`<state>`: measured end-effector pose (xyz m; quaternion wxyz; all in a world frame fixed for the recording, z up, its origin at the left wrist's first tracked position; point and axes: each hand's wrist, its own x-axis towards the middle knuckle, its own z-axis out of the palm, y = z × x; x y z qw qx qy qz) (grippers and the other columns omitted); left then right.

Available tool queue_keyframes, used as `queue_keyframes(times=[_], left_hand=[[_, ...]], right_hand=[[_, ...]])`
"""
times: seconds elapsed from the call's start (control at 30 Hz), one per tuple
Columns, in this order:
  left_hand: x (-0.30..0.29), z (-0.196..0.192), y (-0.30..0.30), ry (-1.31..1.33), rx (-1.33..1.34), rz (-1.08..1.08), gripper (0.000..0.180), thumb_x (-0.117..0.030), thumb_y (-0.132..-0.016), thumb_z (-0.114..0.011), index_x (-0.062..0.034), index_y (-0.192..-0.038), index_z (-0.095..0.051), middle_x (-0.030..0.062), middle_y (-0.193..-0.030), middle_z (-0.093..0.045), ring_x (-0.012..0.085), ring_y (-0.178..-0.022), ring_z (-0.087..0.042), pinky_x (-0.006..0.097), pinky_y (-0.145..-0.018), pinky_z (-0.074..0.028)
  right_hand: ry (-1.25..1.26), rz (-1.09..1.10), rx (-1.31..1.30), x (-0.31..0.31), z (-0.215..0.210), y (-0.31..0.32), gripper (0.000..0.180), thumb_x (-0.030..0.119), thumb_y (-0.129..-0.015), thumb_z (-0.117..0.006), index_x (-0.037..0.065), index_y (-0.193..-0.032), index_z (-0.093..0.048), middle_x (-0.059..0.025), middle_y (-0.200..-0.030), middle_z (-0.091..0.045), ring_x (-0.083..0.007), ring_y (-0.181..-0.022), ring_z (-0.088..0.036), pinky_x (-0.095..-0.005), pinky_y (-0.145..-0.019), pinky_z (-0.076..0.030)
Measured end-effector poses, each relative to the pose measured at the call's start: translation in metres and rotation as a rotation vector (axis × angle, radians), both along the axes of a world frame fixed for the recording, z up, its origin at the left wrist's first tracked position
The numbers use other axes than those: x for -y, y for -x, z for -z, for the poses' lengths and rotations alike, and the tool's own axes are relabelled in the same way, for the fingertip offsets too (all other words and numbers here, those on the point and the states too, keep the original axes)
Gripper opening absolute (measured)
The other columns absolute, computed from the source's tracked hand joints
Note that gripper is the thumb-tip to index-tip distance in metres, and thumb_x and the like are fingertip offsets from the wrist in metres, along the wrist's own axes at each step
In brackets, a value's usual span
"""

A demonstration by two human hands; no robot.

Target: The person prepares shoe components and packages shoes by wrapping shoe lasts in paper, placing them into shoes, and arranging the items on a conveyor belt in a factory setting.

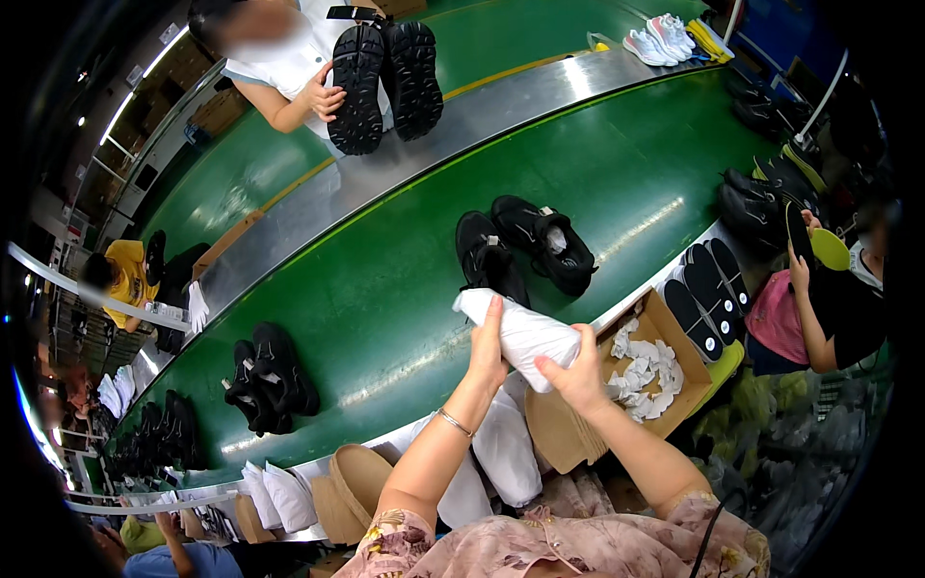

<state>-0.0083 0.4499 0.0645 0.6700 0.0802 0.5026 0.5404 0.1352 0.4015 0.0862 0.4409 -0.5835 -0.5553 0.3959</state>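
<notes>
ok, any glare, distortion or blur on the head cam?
Head view: light streaks glare on the green surface; the metal ledge bows with fisheye distortion; corners fall black; left hand, right hand and white bundle look reasonably sharp.

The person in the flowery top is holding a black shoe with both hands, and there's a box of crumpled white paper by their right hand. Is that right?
Not quite: it's no black shoe. The head view shows the left hand and right hand holding a white bundle. The box of crumpled white paper is by the right hand.
</notes>
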Motion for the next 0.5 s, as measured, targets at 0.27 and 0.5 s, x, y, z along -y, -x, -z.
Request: queue_keyframes(times=[0.27, 0.5], left_hand=[[-0.084, 0.057, 0.034, -0.321, -1.52, 0.194, 0.077, -0.018, -0.077, -0.067, 0.006, -0.135, -0.023, 0.0284, -0.129, -0.04, 0.0393, -0.124, -0.036, 0.041, -0.103, -0.032], [-0.121, 0.064, 0.073, -0.521, -1.545, 0.519, 0.041, -0.005, -0.074, -0.051, -0.0056, -0.115, -0.055, 0.0235, -0.088, -0.063, 0.0391, -0.082, -0.061, 0.046, -0.074, -0.048]], right_hand=[[-0.08, -0.116, 0.453, -0.06, -0.012, -0.023, 0.055, 0.025, -0.066, -0.071, -0.002, -0.104, -0.043, -0.025, -0.086, -0.06, -0.0404, -0.081, -0.061, -0.0447, -0.069, -0.048], [-0.14, -0.438, 0.877, -0.111, -0.004, 0.043, 0.042, 0.016, -0.065, -0.064, -0.003, -0.097, -0.047, -0.0191, -0.083, -0.061, -0.0338, -0.08, -0.062, -0.0404, -0.065, -0.053]])
